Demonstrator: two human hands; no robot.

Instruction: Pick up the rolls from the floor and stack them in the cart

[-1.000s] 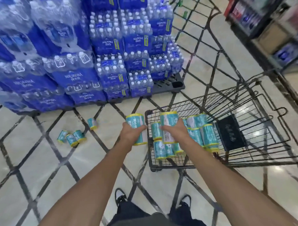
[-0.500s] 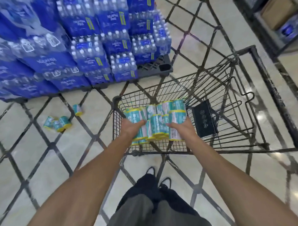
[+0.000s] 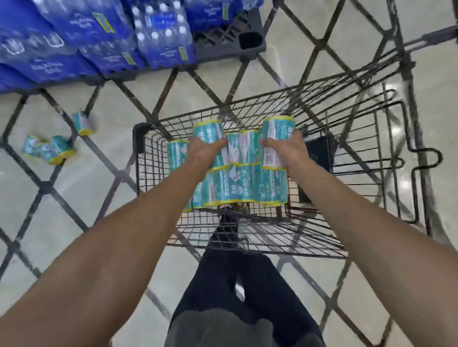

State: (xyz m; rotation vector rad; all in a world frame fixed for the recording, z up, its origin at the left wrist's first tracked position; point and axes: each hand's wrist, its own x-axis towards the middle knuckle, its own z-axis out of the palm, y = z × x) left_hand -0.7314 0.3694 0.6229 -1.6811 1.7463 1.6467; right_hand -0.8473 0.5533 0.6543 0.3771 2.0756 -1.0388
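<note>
Teal rolls with yellow ends are stacked in the black wire cart [image 3: 144, 169], a packed layer of them [image 3: 238, 184] at its left end. My left hand [image 3: 201, 152] grips one roll [image 3: 211, 136] above the stack's left side. My right hand [image 3: 286, 152] grips another roll [image 3: 277, 133] above the stack's right side. On the floor to the left lie three rolls in a cluster [image 3: 49, 148] and a single roll [image 3: 82, 123] a little beyond them.
Blue shrink-wrapped packs of water bottles [image 3: 92, 33] stand on a grey pallet [image 3: 244, 40] at the upper left. A dark flat item [image 3: 319, 156] lies in the cart right of the rolls. The pale floor carries a black diamond grid. My legs stand below the cart.
Both hands have carried their rolls from the cart's left edge to above the stack inside. The view has tilted down and closer, so the cart and pallet look nearer.
</note>
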